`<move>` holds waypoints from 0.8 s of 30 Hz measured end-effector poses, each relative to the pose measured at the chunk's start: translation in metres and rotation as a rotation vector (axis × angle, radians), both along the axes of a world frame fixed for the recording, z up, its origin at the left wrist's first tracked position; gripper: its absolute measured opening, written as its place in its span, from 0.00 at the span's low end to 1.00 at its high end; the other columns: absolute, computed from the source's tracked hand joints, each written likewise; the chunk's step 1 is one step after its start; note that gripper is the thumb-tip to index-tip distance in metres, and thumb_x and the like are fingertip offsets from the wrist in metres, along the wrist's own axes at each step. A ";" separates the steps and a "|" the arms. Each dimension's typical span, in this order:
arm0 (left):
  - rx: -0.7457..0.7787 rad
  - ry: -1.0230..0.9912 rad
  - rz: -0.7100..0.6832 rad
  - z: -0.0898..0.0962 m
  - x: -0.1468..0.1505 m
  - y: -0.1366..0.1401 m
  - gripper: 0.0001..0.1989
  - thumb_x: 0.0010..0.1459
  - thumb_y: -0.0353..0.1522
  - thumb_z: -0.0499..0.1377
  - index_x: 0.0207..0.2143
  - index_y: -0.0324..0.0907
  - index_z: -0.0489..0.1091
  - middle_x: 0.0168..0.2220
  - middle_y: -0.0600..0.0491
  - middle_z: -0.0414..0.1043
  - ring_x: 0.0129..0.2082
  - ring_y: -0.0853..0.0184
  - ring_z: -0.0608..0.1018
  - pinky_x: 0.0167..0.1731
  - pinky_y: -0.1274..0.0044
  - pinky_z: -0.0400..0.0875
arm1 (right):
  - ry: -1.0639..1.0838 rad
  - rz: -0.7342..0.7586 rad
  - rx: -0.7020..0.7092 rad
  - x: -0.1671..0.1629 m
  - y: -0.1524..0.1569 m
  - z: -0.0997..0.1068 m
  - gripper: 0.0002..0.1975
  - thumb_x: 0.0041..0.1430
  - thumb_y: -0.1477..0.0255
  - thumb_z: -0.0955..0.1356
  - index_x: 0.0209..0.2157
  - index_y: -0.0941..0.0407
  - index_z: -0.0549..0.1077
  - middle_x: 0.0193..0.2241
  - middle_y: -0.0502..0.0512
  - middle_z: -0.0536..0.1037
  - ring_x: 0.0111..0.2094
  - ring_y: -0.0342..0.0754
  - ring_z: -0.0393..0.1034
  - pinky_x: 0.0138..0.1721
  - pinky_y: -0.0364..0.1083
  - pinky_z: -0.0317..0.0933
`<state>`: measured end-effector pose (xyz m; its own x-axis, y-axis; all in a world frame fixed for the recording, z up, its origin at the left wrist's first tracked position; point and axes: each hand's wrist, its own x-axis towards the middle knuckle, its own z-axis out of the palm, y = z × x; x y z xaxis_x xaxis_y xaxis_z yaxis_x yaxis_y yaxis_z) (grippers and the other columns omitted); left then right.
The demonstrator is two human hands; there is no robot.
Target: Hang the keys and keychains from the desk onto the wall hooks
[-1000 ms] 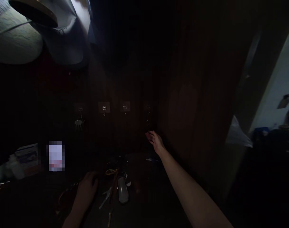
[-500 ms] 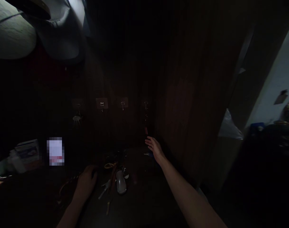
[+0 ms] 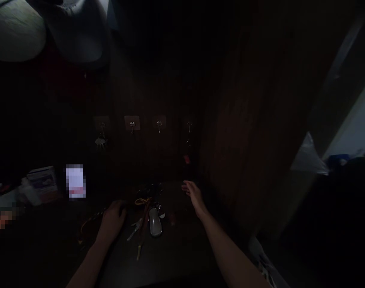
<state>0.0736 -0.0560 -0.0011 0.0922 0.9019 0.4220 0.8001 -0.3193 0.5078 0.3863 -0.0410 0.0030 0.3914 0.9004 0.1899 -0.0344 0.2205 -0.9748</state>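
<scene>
My right hand (image 3: pixel 194 196) is raised over the back of the dark shelf, fingers stretched out and nothing seen in them. Just above it, a red tag (image 3: pixel 186 159) hangs on a thin chain from the rightmost hook (image 3: pixel 190 125). My left hand (image 3: pixel 112 218) rests on the shelf, thumb apart from the fingers; the fingertips are lost in shadow. Beside it on the left is a braided cord (image 3: pixel 86 226). To its right lie keys (image 3: pixel 134 230), a brown strap with a yellow loop (image 3: pixel 142 201) and a grey oval fob (image 3: pixel 155 223).
Two more hooks (image 3: pixel 132 125) line the dark back wall, and a bunch of keys (image 3: pixel 100 142) hangs from another at left. Boxes (image 3: pixel 43 184) stand at the left. Caps (image 3: pixel 76 34) hang at upper left. A wooden side panel (image 3: pixel 233 152) bounds the right.
My right hand has dropped slightly away from the red tag, which now hangs tilted. A blue item seen by that hand no longer shows. My left hand stays by the cord. The view has shifted.
</scene>
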 end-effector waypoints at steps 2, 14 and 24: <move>0.010 -0.001 0.003 0.000 0.001 0.000 0.15 0.51 0.31 0.47 0.38 0.41 0.69 0.40 0.48 0.71 0.43 0.61 0.74 0.47 0.68 0.67 | -0.066 0.004 0.028 -0.003 0.000 -0.004 0.24 0.46 0.49 0.65 0.34 0.54 0.72 0.31 0.56 0.78 0.36 0.51 0.73 0.41 0.49 0.62; 0.147 0.014 -0.085 0.017 0.013 -0.003 0.14 0.54 0.29 0.47 0.39 0.41 0.69 0.40 0.49 0.72 0.43 0.63 0.73 0.46 0.71 0.66 | -0.634 0.094 0.089 -0.017 -0.006 -0.009 0.13 0.55 0.64 0.60 0.30 0.51 0.73 0.33 0.54 0.78 0.38 0.51 0.70 0.42 0.48 0.59; -0.029 0.398 -0.230 0.051 0.099 0.061 0.17 0.58 0.25 0.46 0.45 0.43 0.68 0.46 0.49 0.72 0.45 0.65 0.73 0.45 0.74 0.64 | -0.719 0.086 0.093 -0.017 -0.004 -0.012 0.14 0.58 0.66 0.59 0.29 0.51 0.74 0.32 0.53 0.77 0.38 0.49 0.69 0.43 0.46 0.58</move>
<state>0.1722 0.0053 0.0495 0.4414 0.8497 0.2886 0.8444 -0.5021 0.1869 0.3694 -0.0448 -0.0092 0.0698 0.8900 0.4507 0.5860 0.3290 -0.7405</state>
